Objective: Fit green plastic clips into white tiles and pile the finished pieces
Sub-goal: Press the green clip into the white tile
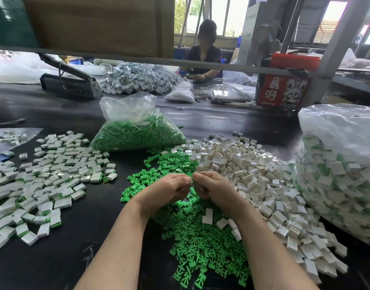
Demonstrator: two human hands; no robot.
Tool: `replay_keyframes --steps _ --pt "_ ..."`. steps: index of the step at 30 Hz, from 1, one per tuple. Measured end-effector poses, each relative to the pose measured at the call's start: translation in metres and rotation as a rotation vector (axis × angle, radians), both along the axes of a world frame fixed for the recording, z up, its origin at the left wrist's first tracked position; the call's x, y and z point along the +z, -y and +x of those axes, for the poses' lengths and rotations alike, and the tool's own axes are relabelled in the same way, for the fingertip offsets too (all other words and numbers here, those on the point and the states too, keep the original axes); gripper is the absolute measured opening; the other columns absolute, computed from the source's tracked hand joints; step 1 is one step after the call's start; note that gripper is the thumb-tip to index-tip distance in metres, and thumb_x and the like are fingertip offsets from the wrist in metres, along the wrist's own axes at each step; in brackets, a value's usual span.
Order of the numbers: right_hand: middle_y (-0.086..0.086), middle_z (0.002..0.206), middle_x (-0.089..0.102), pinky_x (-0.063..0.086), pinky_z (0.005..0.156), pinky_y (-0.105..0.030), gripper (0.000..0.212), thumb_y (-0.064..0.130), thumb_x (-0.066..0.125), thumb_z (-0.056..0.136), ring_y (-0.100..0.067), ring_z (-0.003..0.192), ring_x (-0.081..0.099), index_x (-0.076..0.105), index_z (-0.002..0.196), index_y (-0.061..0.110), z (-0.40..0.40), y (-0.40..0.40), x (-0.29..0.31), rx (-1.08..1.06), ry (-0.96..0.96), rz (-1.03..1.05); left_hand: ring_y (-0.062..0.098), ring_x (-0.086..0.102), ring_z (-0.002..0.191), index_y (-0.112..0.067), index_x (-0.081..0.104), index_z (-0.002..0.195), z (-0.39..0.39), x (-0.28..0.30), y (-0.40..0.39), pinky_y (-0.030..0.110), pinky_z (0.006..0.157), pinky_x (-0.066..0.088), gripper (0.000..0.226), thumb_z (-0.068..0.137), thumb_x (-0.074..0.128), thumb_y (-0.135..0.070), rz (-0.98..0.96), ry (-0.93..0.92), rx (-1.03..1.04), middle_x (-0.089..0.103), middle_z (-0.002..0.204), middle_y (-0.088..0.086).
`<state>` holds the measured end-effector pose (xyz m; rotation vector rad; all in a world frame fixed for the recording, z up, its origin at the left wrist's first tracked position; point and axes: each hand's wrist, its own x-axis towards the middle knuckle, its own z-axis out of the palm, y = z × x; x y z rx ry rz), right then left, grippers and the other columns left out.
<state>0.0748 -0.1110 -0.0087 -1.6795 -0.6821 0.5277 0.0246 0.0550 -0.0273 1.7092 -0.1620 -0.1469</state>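
My left hand (169, 190) and my right hand (211, 188) meet knuckle to knuckle above the loose green clips (198, 243), fingers curled inward. What they pinch between them is hidden by the fingers. A heap of empty white tiles (253, 174) lies just right of my hands. Finished pieces (43, 181), white with green showing at their edges, are spread over the left of the black table.
A clear bag of green clips (135, 130) stands behind the hands. A big bag of finished pieces (339, 174) fills the right edge. Farther back are a grey sealer tool (71, 80), a red box (284, 88) and a person seated across the table (205, 53).
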Motion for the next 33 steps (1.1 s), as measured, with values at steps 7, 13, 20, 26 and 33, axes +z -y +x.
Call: replay_keyframes --steps 7,13,20,26,33 --pt "0.002 0.055 0.038 0.028 0.057 -0.034 0.043 0.026 0.036 0.106 -0.013 0.052 0.032 0.045 0.065 0.013 -0.002 -0.017 -0.007 -0.15 0.333 -0.21 0.014 0.039 0.06 -0.012 0.052 0.082 0.005 -0.006 0.001 0.019 0.056 0.035 0.028 0.087 0.046 -0.039 0.035 -0.032 0.114 0.047 0.066 -0.002" --pt "0.006 0.055 0.045 0.031 0.055 -0.032 0.053 0.032 0.031 0.106 -0.007 0.05 0.037 0.044 0.057 0.018 -0.005 -0.02 -0.009 -0.181 0.427 -0.287 0.021 0.043 0.078 0.014 0.056 0.109 0.006 -0.007 0.006 0.033 0.073 0.04 0.051 0.097 0.042 -0.034 0.074 -0.038 0.145 0.05 0.088 0.013" --pt "0.0 0.06 0.054 0.037 0.058 -0.036 0.054 0.033 0.032 0.105 -0.017 0.058 0.047 0.051 0.058 0.016 -0.005 -0.021 -0.011 -0.214 0.465 -0.31 0.023 0.045 0.083 0.004 0.063 0.104 0.005 -0.004 0.013 0.036 0.077 0.042 0.046 0.092 0.04 -0.034 0.07 -0.034 0.137 0.053 0.091 0.013" --pt "-0.014 0.072 0.066 0.045 0.068 -0.039 0.056 0.03 0.032 0.105 -0.031 0.071 0.06 0.064 0.071 0.0 -0.001 -0.019 -0.014 -0.26 0.457 -0.294 0.019 0.047 0.077 -0.005 0.065 0.098 0.008 -0.005 0.02 0.036 0.074 0.042 0.045 0.088 0.038 -0.04 0.123 0.015 0.145 0.057 0.085 0.008" --pt "0.004 0.057 0.054 0.038 0.061 -0.036 0.054 0.026 0.033 0.105 -0.016 0.059 0.05 0.05 0.054 0.021 0.0 -0.019 -0.016 -0.281 0.464 -0.264 -0.005 0.054 0.064 -0.023 0.065 0.092 0.012 -0.009 0.021 0.017 0.065 0.042 0.032 0.1 0.037 -0.032 0.184 0.079 0.153 0.066 0.073 -0.017"
